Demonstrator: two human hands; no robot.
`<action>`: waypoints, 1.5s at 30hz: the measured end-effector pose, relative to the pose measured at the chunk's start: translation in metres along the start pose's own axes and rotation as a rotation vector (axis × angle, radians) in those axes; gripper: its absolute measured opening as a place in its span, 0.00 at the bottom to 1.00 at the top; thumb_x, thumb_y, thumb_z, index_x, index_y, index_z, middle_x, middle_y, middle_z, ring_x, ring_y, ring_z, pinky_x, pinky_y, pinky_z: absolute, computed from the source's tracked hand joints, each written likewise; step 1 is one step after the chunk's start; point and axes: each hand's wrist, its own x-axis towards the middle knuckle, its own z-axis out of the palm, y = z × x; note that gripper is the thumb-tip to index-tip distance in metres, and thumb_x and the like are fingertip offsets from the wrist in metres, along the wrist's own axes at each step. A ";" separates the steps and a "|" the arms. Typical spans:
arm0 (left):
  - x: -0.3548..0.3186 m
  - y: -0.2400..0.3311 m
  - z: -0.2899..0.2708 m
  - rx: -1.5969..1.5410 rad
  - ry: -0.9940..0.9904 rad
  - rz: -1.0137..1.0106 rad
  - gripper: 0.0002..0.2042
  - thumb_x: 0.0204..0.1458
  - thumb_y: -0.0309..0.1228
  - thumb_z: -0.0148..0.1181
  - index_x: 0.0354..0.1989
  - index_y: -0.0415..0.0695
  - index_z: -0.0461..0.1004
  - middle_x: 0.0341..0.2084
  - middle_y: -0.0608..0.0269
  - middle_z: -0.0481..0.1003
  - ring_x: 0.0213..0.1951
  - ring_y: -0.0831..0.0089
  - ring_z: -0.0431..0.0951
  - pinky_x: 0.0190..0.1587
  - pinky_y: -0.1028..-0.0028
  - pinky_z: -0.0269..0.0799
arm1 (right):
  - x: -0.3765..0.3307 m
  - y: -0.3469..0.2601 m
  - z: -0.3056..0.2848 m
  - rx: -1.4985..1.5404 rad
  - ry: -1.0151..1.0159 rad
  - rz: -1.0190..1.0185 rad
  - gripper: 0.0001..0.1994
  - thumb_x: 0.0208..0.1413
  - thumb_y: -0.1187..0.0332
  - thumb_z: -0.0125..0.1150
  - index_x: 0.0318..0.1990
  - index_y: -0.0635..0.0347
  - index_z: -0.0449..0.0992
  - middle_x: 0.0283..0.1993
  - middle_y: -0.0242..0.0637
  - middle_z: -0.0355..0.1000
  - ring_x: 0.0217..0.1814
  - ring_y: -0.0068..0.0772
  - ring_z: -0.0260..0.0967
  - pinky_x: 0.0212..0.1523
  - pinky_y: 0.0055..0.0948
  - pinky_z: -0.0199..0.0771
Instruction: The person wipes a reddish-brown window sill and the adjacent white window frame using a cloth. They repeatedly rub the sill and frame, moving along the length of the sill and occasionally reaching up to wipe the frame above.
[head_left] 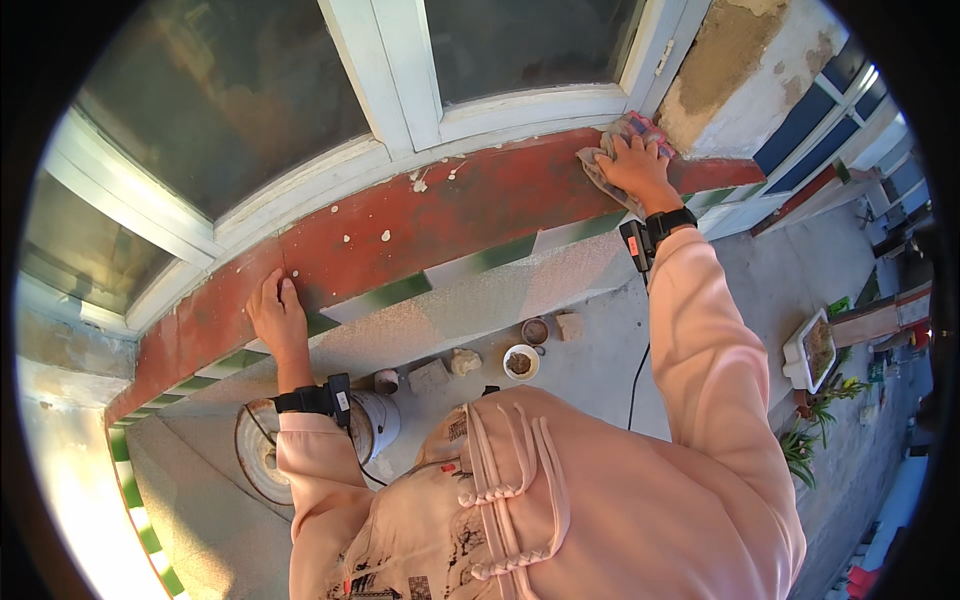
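Red sill (480,200): curves across the upper half of the frame below the white window frame (395,80).
Cloth (598,172): grey with a pink patterned part, bunched on the sill at the upper right of the frame, near the patchy wall (720,70).
Right hand (637,172): lies over the cloth, fingers spread; whether the fingertips also pinch a fold, I cannot tell.
Left hand (280,315): left of centre, at the sill's front edge, fingers loosely bent, thumb apart, nothing seen in it; probably a prop for the body.
Pale spots (386,236): on the sill between the hands, touched by neither.
Step in hand: judging by the pose, pressing the cloth onto the sill's right end, by the corner.
Next move: would call for even palm pressure on the cloth, knuckles clear of the wall, the left hand as a steady support for the long reach.
White cup (520,361): on the ground, just below the frame's centre.
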 end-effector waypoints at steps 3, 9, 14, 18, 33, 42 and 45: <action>0.002 0.005 0.004 0.073 0.033 0.030 0.11 0.58 0.34 0.54 0.44 0.45 0.79 0.45 0.57 0.76 0.49 0.55 0.71 0.54 0.61 0.66 | -0.015 -0.028 0.004 0.003 0.028 -0.086 0.33 0.59 0.41 0.45 0.67 0.48 0.61 0.72 0.50 0.52 0.74 0.64 0.42 0.69 0.64 0.39; 0.002 0.008 0.006 0.097 0.013 0.062 0.11 0.59 0.34 0.53 0.44 0.44 0.79 0.45 0.56 0.76 0.49 0.54 0.71 0.52 0.61 0.67 | -0.077 -0.137 0.006 0.151 0.095 -0.464 0.30 0.58 0.47 0.50 0.64 0.52 0.65 0.71 0.52 0.54 0.73 0.65 0.44 0.67 0.63 0.42; 0.000 0.005 0.005 0.101 0.012 0.072 0.12 0.60 0.34 0.52 0.45 0.44 0.79 0.47 0.53 0.75 0.50 0.52 0.71 0.53 0.60 0.67 | -0.122 -0.208 0.004 0.285 0.217 -0.873 0.26 0.55 0.51 0.55 0.57 0.53 0.72 0.62 0.48 0.64 0.67 0.57 0.53 0.64 0.56 0.51; -0.003 0.002 0.001 0.071 -0.017 0.060 0.12 0.59 0.33 0.53 0.46 0.44 0.79 0.49 0.51 0.74 0.51 0.51 0.71 0.55 0.59 0.66 | -0.112 -0.199 0.002 0.287 0.249 -0.881 0.23 0.52 0.54 0.56 0.54 0.52 0.75 0.56 0.45 0.68 0.61 0.49 0.59 0.60 0.49 0.57; -0.004 0.004 -0.002 0.058 -0.015 0.090 0.11 0.57 0.31 0.55 0.46 0.45 0.77 0.50 0.53 0.73 0.51 0.52 0.70 0.54 0.60 0.67 | 0.027 -0.020 -0.016 -0.011 -0.060 0.044 0.32 0.61 0.46 0.41 0.66 0.56 0.63 0.69 0.48 0.58 0.72 0.61 0.48 0.66 0.63 0.47; -0.001 0.006 0.003 0.097 -0.027 0.073 0.10 0.59 0.33 0.54 0.45 0.45 0.76 0.50 0.52 0.73 0.52 0.51 0.70 0.54 0.59 0.66 | -0.096 -0.162 0.008 0.180 0.145 -0.493 0.25 0.61 0.51 0.45 0.55 0.60 0.72 0.61 0.50 0.64 0.63 0.57 0.55 0.61 0.60 0.50; -0.001 0.000 0.002 0.105 -0.050 0.084 0.11 0.60 0.33 0.53 0.47 0.45 0.76 0.52 0.51 0.72 0.53 0.51 0.69 0.55 0.59 0.66 | -0.135 -0.199 0.011 0.290 0.283 -0.758 0.21 0.58 0.54 0.51 0.52 0.59 0.74 0.59 0.48 0.65 0.61 0.56 0.56 0.61 0.58 0.51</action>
